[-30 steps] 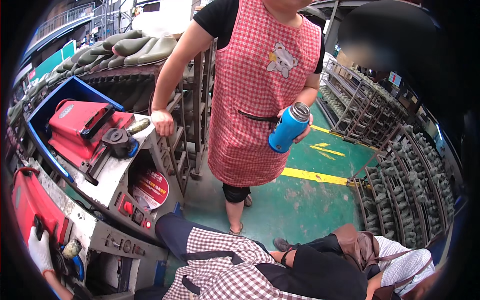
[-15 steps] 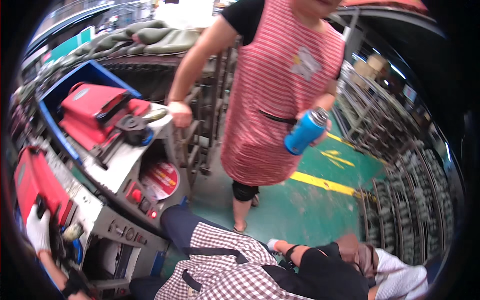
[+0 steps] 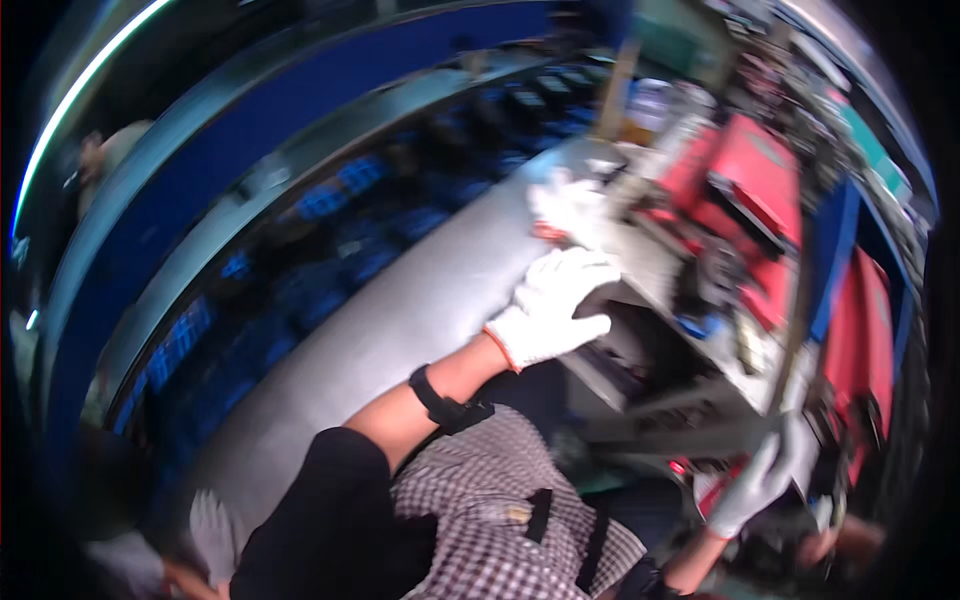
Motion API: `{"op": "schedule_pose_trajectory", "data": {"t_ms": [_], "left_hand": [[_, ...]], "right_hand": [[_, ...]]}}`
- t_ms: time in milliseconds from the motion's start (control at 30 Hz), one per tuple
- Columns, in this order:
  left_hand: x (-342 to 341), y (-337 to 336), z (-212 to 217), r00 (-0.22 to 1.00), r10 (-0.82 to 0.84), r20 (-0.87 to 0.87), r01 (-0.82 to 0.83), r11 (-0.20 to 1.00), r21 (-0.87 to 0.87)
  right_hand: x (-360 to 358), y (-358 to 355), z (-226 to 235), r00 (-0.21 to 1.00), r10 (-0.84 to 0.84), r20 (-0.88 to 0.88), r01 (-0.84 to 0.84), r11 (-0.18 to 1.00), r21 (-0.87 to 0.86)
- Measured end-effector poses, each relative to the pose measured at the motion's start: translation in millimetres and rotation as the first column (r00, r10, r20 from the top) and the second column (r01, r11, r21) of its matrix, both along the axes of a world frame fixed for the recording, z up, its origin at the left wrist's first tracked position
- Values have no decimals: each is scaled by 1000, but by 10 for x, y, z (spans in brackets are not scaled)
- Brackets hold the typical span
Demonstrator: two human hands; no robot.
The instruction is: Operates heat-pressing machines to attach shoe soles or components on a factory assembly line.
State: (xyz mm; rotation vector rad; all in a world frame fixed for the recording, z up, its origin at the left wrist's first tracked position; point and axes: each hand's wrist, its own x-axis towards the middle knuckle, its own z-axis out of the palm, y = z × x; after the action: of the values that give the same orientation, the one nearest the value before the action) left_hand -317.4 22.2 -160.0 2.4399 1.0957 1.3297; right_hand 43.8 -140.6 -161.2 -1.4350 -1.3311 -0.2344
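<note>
— Your red machine (image 3: 768,172)?
— Sloped, with black bar (image 3: 748,214), blurred; on pale base (image 3: 650,258), right of your left hand (image 3: 560,308).
— Hands?
— Left: gloved, fingers loosely extended, nothing visible held. Right hand (image 3: 757,485): gloved, blurred; grip, cannot tell.

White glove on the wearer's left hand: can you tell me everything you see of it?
The white glove looks like knitted fabric, with a thin orange-red edge at the wrist. It covers the left hand, thumb apart from loosely extended fingers that point up and rightward in the picture. It appears over the edge of a smooth grey surface, left of a dark opening. It grips nothing visible; blur hides whether it touches anything.
</note>
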Motion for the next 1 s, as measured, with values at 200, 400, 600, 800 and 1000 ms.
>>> {"op": "schedule_pose_trajectory", "data": {"t_ms": [200,400,600,800,1000], "left_hand": [[-1168,-1060,-712,583,293,-758,-634,747,-198],[-1204,-1152,-865,700,303,-647,-598,744,-299],[-1200,-1093,-889,696,345,-631,-608,749,-262],[-1185,-1116,-938,697,356,-622,-608,753,-251],[-1187,-1123,-922,691,366,-623,-612,755,-236]], "right_hand": [[-382,1225,493,961,262,-87,-275,930,-244],[-252,1200,394,912,256,-320,-350,894,-280],[-288,1190,368,933,231,-275,-313,899,-305],[-283,1173,331,907,228,-354,-327,911,-250],[-310,1166,362,897,235,-374,-339,909,-243]]}}
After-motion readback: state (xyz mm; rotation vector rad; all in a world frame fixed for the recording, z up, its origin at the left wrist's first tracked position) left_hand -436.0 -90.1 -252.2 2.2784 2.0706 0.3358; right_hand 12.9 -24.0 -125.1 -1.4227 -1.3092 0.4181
